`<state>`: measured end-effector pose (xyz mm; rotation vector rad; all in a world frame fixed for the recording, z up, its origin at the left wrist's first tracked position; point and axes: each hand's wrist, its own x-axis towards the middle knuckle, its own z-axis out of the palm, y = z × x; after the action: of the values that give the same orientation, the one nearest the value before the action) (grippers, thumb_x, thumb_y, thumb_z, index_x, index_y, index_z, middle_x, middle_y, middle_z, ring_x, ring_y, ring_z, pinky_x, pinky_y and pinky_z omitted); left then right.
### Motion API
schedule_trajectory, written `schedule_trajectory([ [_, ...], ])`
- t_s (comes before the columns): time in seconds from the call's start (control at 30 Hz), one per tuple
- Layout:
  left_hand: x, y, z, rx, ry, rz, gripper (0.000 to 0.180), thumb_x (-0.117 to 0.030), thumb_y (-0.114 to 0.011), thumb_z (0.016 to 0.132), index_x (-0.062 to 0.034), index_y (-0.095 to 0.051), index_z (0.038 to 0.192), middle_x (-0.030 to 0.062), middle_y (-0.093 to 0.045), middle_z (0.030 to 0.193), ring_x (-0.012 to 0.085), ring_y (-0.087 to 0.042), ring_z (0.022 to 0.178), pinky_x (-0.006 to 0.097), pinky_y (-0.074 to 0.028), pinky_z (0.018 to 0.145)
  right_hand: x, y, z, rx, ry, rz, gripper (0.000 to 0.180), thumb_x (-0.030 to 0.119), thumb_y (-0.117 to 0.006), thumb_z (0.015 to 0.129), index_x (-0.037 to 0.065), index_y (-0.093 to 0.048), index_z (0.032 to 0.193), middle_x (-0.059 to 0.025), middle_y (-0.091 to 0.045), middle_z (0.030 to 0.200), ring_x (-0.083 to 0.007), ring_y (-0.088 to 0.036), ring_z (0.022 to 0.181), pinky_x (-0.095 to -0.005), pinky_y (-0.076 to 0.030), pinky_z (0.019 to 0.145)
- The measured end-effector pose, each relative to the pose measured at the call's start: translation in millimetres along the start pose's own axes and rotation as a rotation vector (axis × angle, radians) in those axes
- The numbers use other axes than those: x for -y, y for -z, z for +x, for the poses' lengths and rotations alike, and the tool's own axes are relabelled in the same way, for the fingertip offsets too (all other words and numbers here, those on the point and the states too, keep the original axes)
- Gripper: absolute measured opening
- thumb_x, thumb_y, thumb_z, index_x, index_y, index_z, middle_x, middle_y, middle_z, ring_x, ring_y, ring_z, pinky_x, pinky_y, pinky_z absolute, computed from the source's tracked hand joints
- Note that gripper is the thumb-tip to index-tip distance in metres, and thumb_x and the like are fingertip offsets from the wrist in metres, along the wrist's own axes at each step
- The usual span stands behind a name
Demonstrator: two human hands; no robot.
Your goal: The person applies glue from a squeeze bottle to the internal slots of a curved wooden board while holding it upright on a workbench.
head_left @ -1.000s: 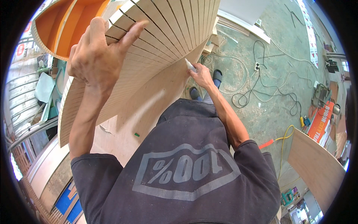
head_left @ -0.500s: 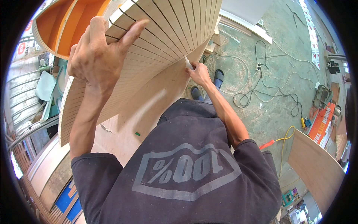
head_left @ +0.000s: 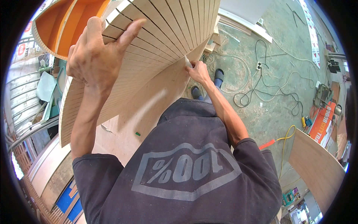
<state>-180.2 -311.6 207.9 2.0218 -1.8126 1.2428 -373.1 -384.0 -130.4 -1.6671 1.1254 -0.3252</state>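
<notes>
Overhead, at the far left, an orange curved shell [head_left: 56, 26] showed behind the work. Beside it the left hand [head_left: 97, 61] lay spread against a bent, slotted plywood panel [head_left: 156, 41], palm flat on the kerfed face, thumb stretched toward the right and fingers curled over the upper left edge. That panel arched from the lower left up to the top middle of the view, standing on a flat plywood sheet [head_left: 149, 108] which ran below it. Further right, the right hand [head_left: 199, 71] pinched a small white tool [head_left: 188, 62] between thumb and fingers, its tip touching the panel's lower right edge where it met the sheet. Beyond the hand, two dark shoes [head_left: 219, 76] stood on the green concrete floor [head_left: 276, 44], among loose white cables [head_left: 257, 80]. Near the right rim lay a yellow hose [head_left: 285, 140] and another curved plywood board [head_left: 317, 168].
</notes>
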Motion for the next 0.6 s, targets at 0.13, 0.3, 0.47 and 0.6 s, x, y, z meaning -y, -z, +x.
schedule_trajectory([
  [0.13,-1,2,0,0.014,0.014,0.008,0.067,-0.077,-0.074,0.078,-0.0129,-0.056,0.079,-0.0026,-0.065,0.054,0.0133,-0.062,0.042,0.025,-0.046,0.042,1,1,-1,-0.011,-0.01,0.042,0.038,0.025,-0.072,0.083,-0.003,-0.076,0.108,-0.0282,-0.073,0.091,-0.04,-0.074,0.088,-0.0449,-0.057,0.081],
  [0.3,-2,3,0,0.018,0.029,-0.023,0.067,-0.077,-0.074,0.077,-0.0124,-0.056,0.078,-0.0013,-0.066,0.055,0.016,-0.063,0.043,0.029,-0.047,0.042,-1,1,0,0.027,-0.069,0.118,0.039,0.026,-0.073,0.083,-0.003,-0.076,0.109,-0.0288,-0.074,0.094,-0.0402,-0.075,0.09,-0.0452,-0.057,0.083],
  [0.47,-4,4,2,0.014,0.035,-0.001,0.067,-0.077,-0.075,0.076,-0.0126,-0.057,0.077,-0.0009,-0.067,0.057,0.0167,-0.065,0.046,0.03,-0.048,0.043,-13,-4,5,0.005,-0.082,0.132,0.041,0.028,-0.073,0.083,-0.003,-0.076,0.109,-0.0286,-0.074,0.094,-0.0397,-0.075,0.09,-0.0451,-0.057,0.083],
  [0.6,-4,3,2,0.021,0.033,0.023,0.066,-0.076,-0.076,0.076,-0.0125,-0.057,0.078,-0.001,-0.068,0.057,0.0166,-0.066,0.047,0.029,-0.048,0.043,-9,-1,4,0.028,-0.091,0.13,0.041,0.028,-0.072,0.083,-0.003,-0.076,0.109,-0.0288,-0.074,0.094,-0.0392,-0.075,0.089,-0.0444,-0.057,0.083],
])
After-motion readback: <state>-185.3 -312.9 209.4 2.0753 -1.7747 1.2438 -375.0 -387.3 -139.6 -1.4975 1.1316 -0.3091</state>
